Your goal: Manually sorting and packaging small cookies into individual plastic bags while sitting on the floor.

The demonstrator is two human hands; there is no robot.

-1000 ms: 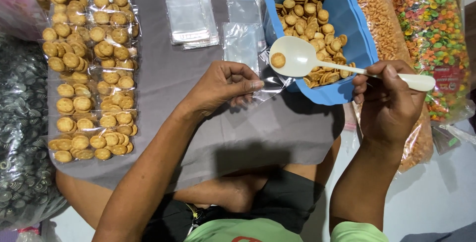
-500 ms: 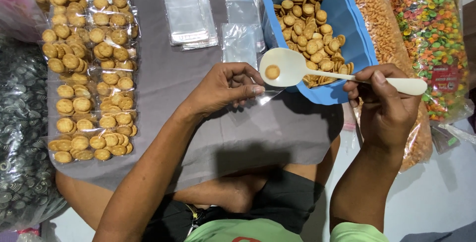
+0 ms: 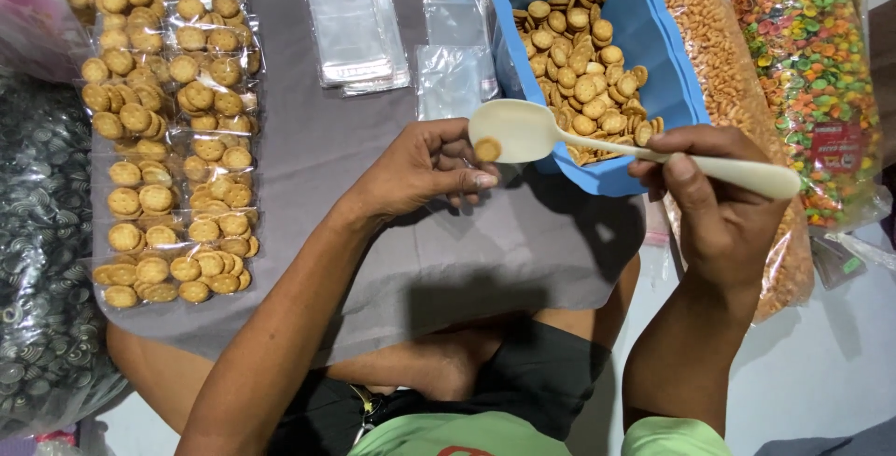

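A right hand [image 3: 719, 204] clamped on a cream plastic spoon [image 3: 597, 143] tips one small round biscuit [image 3: 486, 149] toward the left hand [image 3: 425, 171], fingers curled together around a barely visible clear bag, where a misaligned tilt could drop the biscuit onto the grey cloth [image 3: 373, 223].

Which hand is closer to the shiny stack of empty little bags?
Left. The left hand sits just below the stack of empty clear bags; the right hand holds the spoon farther right.
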